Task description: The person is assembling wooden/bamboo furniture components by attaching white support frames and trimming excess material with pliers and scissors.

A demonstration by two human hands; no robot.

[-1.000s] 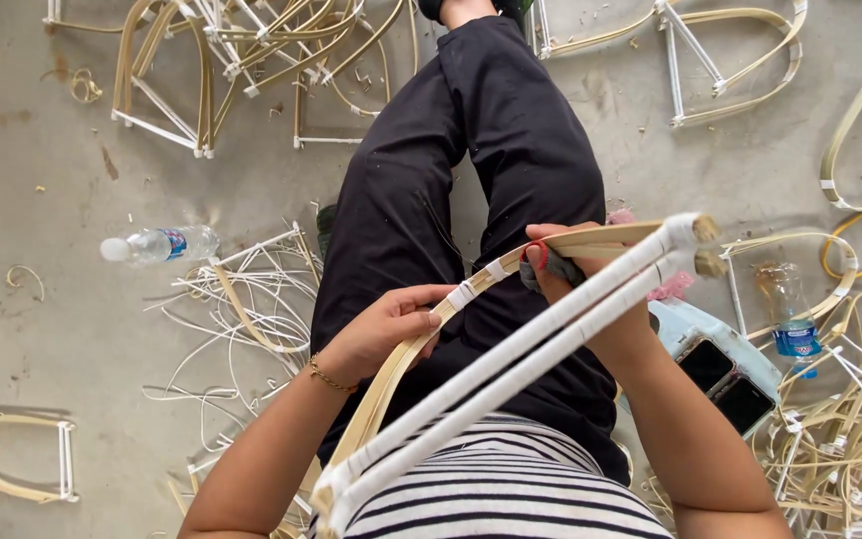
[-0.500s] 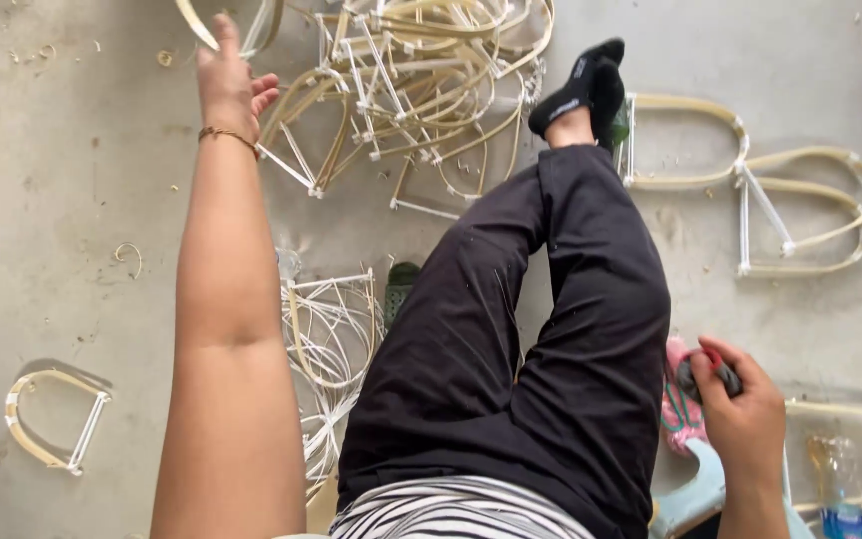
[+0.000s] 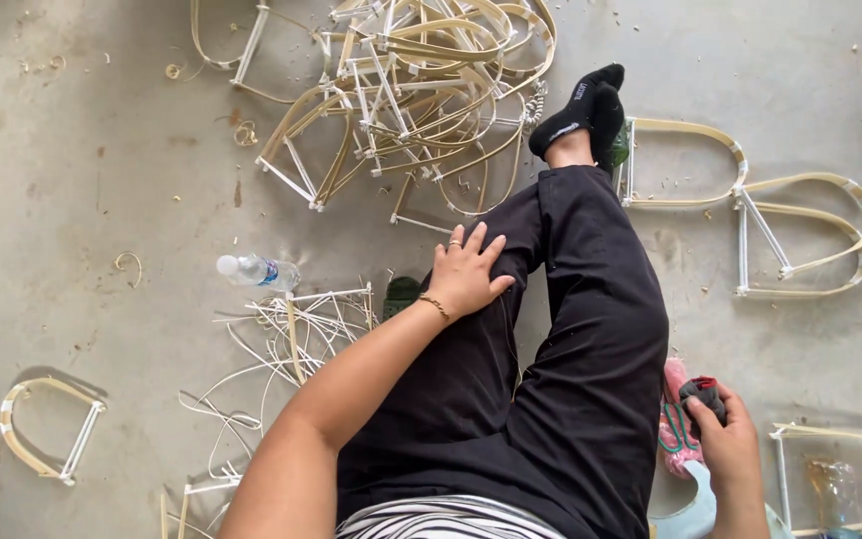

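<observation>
Hands sit well apart in this downward view: the left hand (image 3: pixel 468 271), just left of the middle of the frame, lies flat and open on the black trouser knee (image 3: pixel 511 250), fingers spread, with a ring on one finger and a thin gold bracelet at the wrist. The right hand (image 3: pixel 725 439), at the lower right, is closed around a small dark tool (image 3: pixel 702 394), of which only a grey-black rounded end shows above the fingers; what kind of tool it is cannot be told. That tool is held over a pink bundle (image 3: pixel 672 419) with a green band across it, which lies on the concrete floor (image 3: pixel 82 150) against the right thigh, touching the black trousers. The legs are crossed, and a foot in a black sock (image 3: pixel 583 105) points toward the top of the frame. A tangled heap of bent cane frames (image 3: pixel 411 90) fills the upper middle. A clear water bottle (image 3: pixel 256 270) lies on its side left of the open hand, with loose pale strips (image 3: pixel 291 334) beneath it.
</observation>
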